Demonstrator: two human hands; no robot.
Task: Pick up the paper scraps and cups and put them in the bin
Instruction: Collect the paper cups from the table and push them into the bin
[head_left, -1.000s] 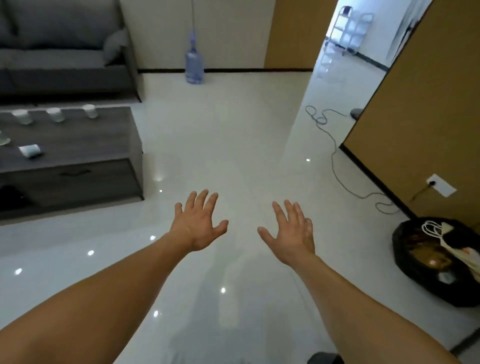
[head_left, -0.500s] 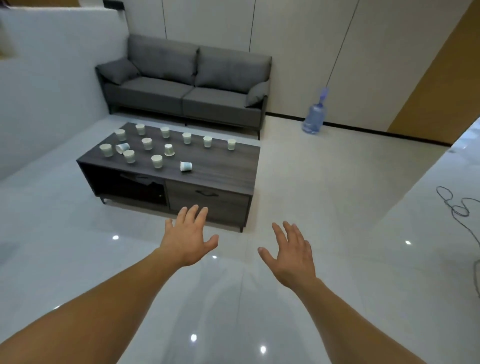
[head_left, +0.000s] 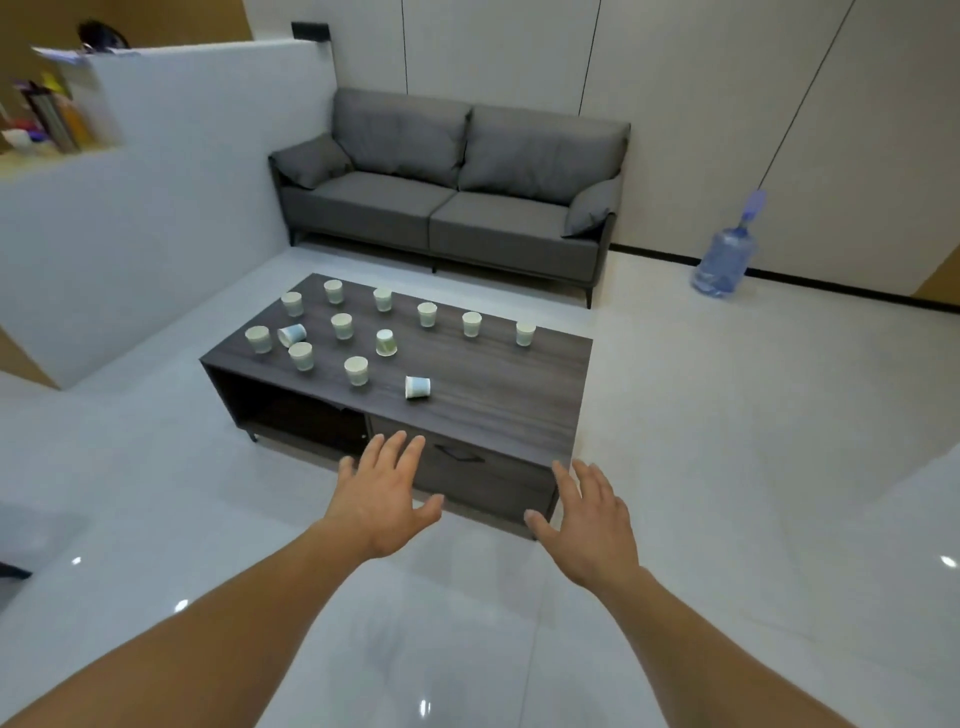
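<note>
Several small paper cups stand on the dark wooden coffee table (head_left: 498, 395). Most are upright, such as one (head_left: 356, 370) near the front edge. Another cup (head_left: 417, 387) lies on its side near the front, a second tipped cup (head_left: 291, 334) lies at the left, and one (head_left: 385, 343) stands upside down. My left hand (head_left: 382, 493) and right hand (head_left: 589, 514) are stretched out with fingers spread, empty, in front of the table's near side and short of the cups. I see no bin and no paper scraps.
A grey sofa (head_left: 447, 192) stands behind the table. A blue water bottle (head_left: 723, 260) sits by the far wall at the right. A white partition (head_left: 171, 182) with a shelf of items runs along the left. Glossy white floor surrounds the table.
The view has swung left from the bin and doorway to the coffee table, which is now closer. Both hands stay spread and empty.
</note>
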